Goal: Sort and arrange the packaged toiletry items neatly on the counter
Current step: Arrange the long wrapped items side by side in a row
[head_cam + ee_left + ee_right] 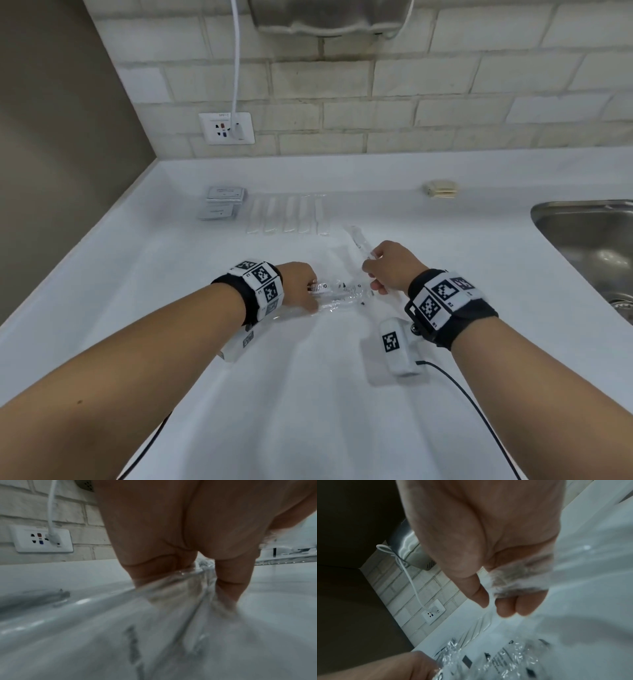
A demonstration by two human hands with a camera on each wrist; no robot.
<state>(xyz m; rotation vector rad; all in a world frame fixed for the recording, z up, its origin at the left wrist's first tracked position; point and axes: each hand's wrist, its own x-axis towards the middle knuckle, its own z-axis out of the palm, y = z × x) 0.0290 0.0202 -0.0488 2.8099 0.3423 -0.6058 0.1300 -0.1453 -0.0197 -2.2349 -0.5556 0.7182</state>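
My left hand [301,286] grips one end of a crinkled clear plastic packet [342,295] lying on the white counter [308,394]. In the left wrist view its fingers [228,577] curl down into the clear packet [171,615]. My right hand [388,265] holds a long clear-wrapped stick-shaped item [358,240] that points away toward the wall. The right wrist view shows the fingers [508,608] curled round that wrapped item [522,574], with the crinkled packet [501,660] and left hand [412,666] below. What the wrappers contain is too blurred to tell.
Several long wrapped items [287,216] lie side by side at the back of the counter, beside two grey sachets [222,204]. A steel sink [589,240] is at the right, a beige block [441,188] by the wall, a socket with a white cable [226,128] above.
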